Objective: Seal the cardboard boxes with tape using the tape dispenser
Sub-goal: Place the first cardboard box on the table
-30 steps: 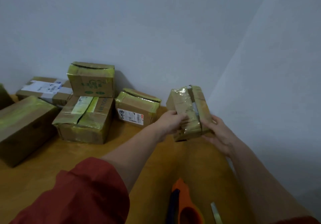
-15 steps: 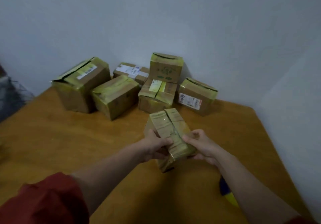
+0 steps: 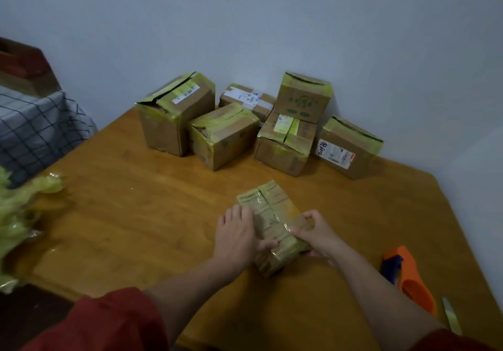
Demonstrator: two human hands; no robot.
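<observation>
The left hand and right hand both wrap their fingers around the small box on the counter.

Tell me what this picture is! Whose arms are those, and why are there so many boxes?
There is no machine here. The arms belong to a person wearing a camera on their head, so you see what they see, looking down at their hands. Their left hand and right hand both grip a small box wrapped in shiny tape, low at the wooden table. I cannot tell whether it rests on the table. Six more taped boxes sit at the back by the wall, one stacked on another. The orange tape dispenser lies on the right, with no hand on it. Some crumpled greenish plastic lies at the left edge.
</observation>
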